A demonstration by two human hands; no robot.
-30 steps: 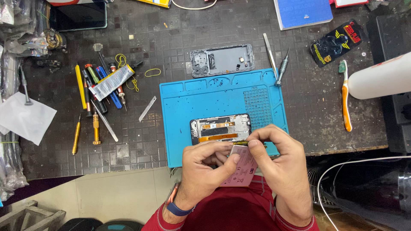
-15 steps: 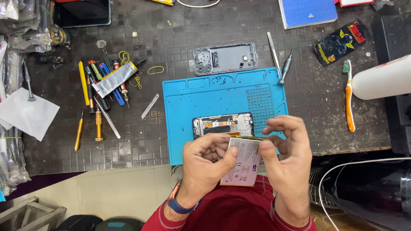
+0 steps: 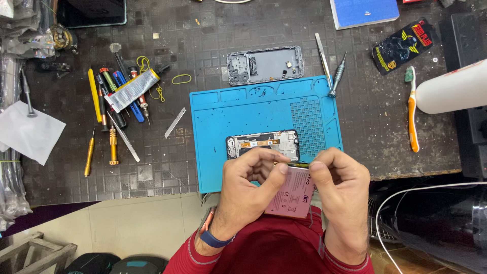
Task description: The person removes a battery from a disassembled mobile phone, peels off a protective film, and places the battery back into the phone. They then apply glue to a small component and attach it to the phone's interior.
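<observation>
Both my hands hold a flat pink phone battery [image 3: 294,193] near the table's front edge. My left hand [image 3: 248,185] pinches its upper left corner. At the battery's top edge, the fingertips of my right hand [image 3: 342,185] grip a thin yellowish strip. Just beyond my fingers an opened phone frame [image 3: 263,144] lies on the blue repair mat [image 3: 218,127]. A grey phone back cover [image 3: 266,64] rests past the mat's far edge.
Screwdrivers, a glue tube [image 3: 131,90] and picks lie at the left. Tweezers [image 3: 322,55] and a screwdriver [image 3: 337,76] sit by the mat's right corner. A toothbrush [image 3: 412,116], a white bottle [image 3: 451,87], a dark phone case [image 3: 404,39] and a blue box [image 3: 364,11] are to the right.
My hands have shifted slightly right and toward me with the battery. The battery is turned so that more of its pink face shows.
</observation>
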